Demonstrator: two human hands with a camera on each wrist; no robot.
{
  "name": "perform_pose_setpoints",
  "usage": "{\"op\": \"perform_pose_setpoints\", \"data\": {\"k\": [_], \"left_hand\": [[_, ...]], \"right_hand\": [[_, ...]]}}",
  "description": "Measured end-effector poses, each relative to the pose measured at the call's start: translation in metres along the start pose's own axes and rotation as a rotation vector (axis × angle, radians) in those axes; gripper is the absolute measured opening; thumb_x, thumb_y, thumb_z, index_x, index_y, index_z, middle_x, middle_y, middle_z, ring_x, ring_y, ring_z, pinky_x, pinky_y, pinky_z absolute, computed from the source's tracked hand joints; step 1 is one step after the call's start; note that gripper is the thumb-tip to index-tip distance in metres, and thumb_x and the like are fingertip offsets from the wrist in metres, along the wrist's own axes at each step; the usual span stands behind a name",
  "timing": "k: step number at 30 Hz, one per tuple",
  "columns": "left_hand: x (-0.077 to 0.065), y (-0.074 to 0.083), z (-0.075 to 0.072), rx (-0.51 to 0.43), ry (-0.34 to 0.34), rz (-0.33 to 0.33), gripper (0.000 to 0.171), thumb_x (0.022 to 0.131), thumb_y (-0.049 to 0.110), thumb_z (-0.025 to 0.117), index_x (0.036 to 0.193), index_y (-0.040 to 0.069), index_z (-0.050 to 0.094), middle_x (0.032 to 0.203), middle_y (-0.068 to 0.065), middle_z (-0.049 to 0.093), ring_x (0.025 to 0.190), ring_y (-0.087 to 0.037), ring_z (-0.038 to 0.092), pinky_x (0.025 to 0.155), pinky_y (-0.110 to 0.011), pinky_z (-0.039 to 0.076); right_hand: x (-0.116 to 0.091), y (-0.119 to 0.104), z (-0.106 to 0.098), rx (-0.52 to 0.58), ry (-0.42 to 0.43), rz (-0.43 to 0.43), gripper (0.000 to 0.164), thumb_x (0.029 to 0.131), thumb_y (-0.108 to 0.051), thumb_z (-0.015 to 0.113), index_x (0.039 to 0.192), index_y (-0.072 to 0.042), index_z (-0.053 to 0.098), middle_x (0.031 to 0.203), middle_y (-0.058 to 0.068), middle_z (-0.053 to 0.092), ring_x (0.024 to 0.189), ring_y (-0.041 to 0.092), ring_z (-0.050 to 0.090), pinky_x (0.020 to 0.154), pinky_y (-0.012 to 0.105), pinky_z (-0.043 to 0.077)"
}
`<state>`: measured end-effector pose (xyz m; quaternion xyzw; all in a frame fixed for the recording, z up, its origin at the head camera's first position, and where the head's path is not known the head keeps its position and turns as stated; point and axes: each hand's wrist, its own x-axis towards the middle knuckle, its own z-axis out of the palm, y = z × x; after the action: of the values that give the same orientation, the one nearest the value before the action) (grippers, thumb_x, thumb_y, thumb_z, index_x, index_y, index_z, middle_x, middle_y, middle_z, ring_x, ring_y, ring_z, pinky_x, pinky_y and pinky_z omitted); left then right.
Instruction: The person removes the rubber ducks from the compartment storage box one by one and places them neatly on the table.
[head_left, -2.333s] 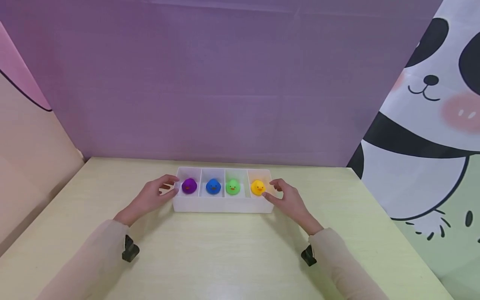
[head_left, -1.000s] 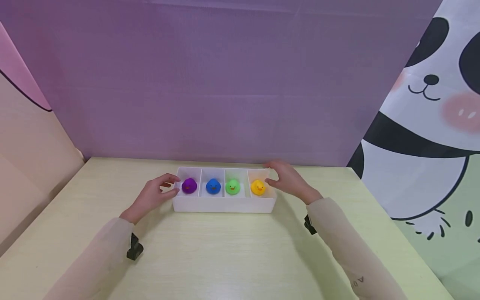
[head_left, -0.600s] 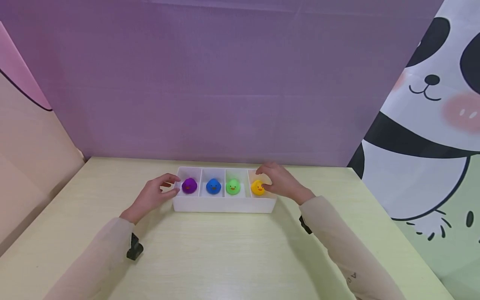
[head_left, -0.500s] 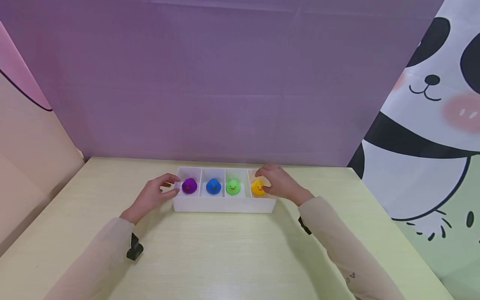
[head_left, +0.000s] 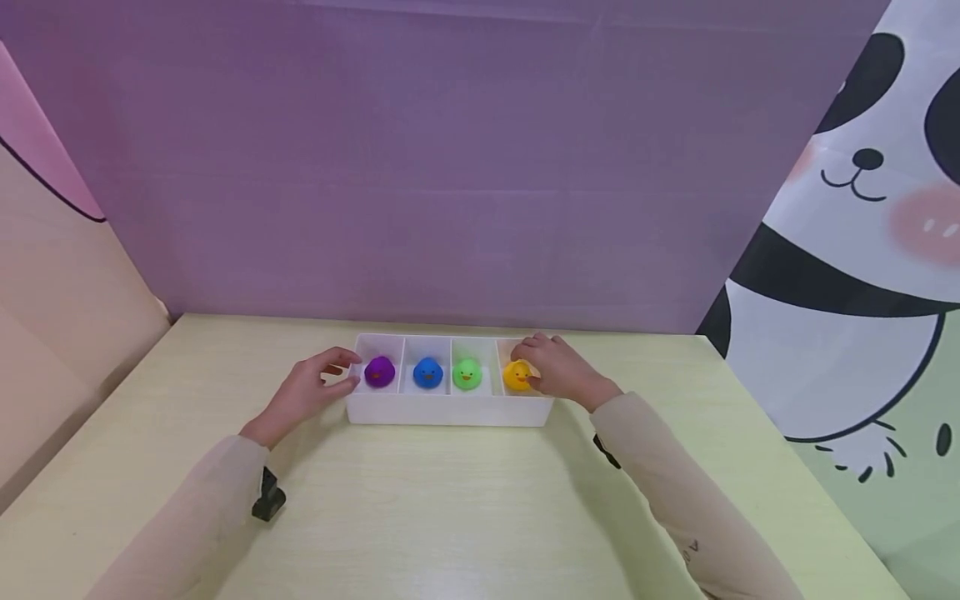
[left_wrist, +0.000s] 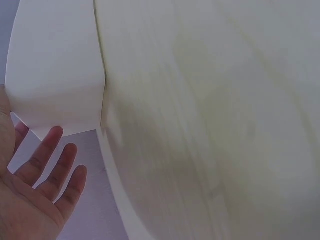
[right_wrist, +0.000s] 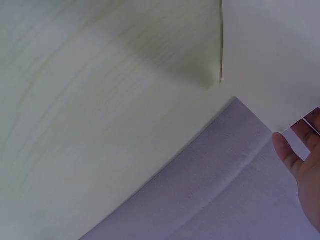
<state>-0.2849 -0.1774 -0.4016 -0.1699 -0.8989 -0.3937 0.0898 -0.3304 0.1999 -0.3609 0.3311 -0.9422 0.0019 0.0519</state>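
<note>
A white box [head_left: 448, 409] with compartments in a row stands on the table. From left to right its compartments hold a purple toy duck [head_left: 379, 372], a blue toy duck [head_left: 428, 372], a green toy duck [head_left: 467, 374] and a yellow toy duck [head_left: 517, 375]. My left hand [head_left: 303, 390] is at the box's left end, thumb and fingers spread at its rim; in the left wrist view several loosely bent fingers show beside the end wall. Over the rightmost compartment, my right hand [head_left: 561, 369] pinches the yellow duck, thumb at its right side and fingers at its top.
The pale wooden table [head_left: 450, 508] reaches back to a purple cloth backdrop [head_left: 450, 167]. A printed panda [head_left: 825, 367] covers the panel on the right. Each sleeve carries a black wrist camera, such as the left one [head_left: 269, 497].
My right hand first lifted from the box's right end, then moved left and down onto the yellow duck, its fingers closing around it. The left hand and the box have stayed nearly still.
</note>
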Motion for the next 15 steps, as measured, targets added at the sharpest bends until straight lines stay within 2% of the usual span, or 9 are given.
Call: {"op": "perform_pose_setpoints", "data": {"k": [9,15], "left_hand": [[-0.0006,0.0002,0.0008,-0.007,0.005,0.021,0.029,0.086,0.015,0.062,0.113,0.007,0.058,0.109,-0.015,0.063,0.101,-0.033,0.059,0.081,-0.046,0.049],[0.0001,-0.0023,0.0004,-0.001,0.006,0.018,0.028,0.086,0.016,0.062,0.112,0.01,0.058,0.109,-0.014,0.063,0.101,-0.032,0.059,0.081,-0.046,0.049]], "right_hand": [[0.0039,0.0004,0.0002,-0.059,-0.023,-0.023,0.033,0.075,-0.006,0.072,0.106,-0.01,0.062,0.108,0.004,0.062,0.105,0.026,0.052,0.091,0.051,0.041],[0.0056,-0.0029,-0.0012,-0.05,-0.045,-0.021,0.032,0.075,-0.005,0.071,0.106,-0.01,0.062,0.108,0.004,0.063,0.104,0.026,0.052,0.09,0.05,0.04]]}}
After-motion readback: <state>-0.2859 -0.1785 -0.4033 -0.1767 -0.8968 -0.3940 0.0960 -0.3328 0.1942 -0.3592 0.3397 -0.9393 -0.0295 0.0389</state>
